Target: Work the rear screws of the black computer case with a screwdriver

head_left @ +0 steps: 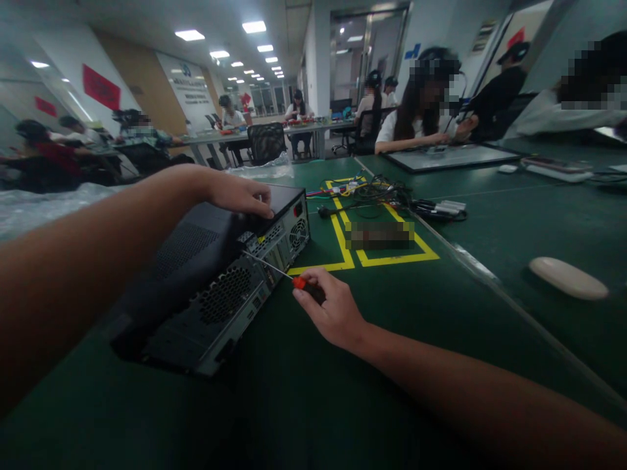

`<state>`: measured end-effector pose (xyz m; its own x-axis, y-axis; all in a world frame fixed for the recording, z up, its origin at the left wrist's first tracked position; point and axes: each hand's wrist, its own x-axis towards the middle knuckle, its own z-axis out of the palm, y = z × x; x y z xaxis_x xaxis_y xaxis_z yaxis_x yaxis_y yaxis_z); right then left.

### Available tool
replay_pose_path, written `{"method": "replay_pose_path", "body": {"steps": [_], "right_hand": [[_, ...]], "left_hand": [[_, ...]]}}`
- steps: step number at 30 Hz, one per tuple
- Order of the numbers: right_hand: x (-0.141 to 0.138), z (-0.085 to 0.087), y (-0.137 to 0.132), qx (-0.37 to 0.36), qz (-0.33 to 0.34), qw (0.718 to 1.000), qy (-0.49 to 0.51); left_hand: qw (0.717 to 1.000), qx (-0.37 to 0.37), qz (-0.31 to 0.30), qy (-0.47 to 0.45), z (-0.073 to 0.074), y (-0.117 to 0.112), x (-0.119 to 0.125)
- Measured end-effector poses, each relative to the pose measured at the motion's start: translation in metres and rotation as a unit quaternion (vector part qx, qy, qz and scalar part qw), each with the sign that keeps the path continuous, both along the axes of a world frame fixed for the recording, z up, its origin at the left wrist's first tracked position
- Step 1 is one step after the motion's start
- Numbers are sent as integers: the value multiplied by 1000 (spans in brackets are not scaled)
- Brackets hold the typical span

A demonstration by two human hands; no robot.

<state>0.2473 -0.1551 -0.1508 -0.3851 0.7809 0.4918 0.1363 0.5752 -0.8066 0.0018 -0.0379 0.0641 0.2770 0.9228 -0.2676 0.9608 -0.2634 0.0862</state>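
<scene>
A black desktop computer case point(215, 287) lies on its side on the green table point(304, 391), its rear panel with fan grille and vents facing me. My left hand point(240, 194) rests flat on the case's upper side, fingers spread. My right hand point(333, 310) is closed round the red-and-black handle of a screwdriver point(281, 273). The thin metal shaft runs left and up, with its tip at the rear panel near the top edge.
A tangle of cables point(372, 189) lies inside yellow floor-tape lines point(343, 251) behind the case. A white oval mouse point(568, 277) sits at the right. A person across the table works at a flat panel point(450, 156). Other people sit at far tables. Plastic wrap point(39, 205) lies left.
</scene>
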Motion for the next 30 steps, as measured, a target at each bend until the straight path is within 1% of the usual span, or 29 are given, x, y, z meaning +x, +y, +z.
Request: {"method": "replay_pose_path", "body": {"steps": [2, 3, 6, 9, 12, 16, 18, 20, 23, 25, 26, 28, 30], "right_hand": [[0, 0, 0, 4, -5, 1000, -8], [0, 0, 0, 7, -6, 1000, -10], [0, 0, -1, 21, -10, 1000, -11], [0, -1, -1, 33, -14, 999, -15], [0, -1, -2, 28, -16, 999, -13], [-1, -3, -3, 12, -21, 1000, -9], [-2, -5, -3, 12, -24, 1000, -7], [-4, -6, -2, 13, -28, 1000, -3], [-5, -7, -1, 19, -30, 999, 0], [-6, -7, -1, 25, -29, 999, 4], [-6, -7, -1, 27, -30, 999, 6], [-5, -6, -1, 25, -28, 999, 8], [-5, -6, -1, 19, -27, 999, 12]], "left_hand": [[1000, -9, 10, 11, 2, -18, -11], [1000, 4, 11, 2, 1, -29, -17], [999, 22, 31, 6, -6, -69, -36], [996, 74, 38, 17, -19, -109, -52], [995, 90, 53, -1, -32, -144, -59], [991, 93, 98, 4, -48, -183, -69], [990, 89, 109, 6, -58, -201, -81], [988, 109, 113, 4, -71, -219, -98], [987, 119, 109, 18, -90, -239, -117], [985, 126, 114, 27, -100, -246, -120], [982, 146, 115, 22, -103, -247, -118], [981, 155, 115, 10, -108, -249, -113], [981, 155, 117, 6, -107, -250, -109]]}}
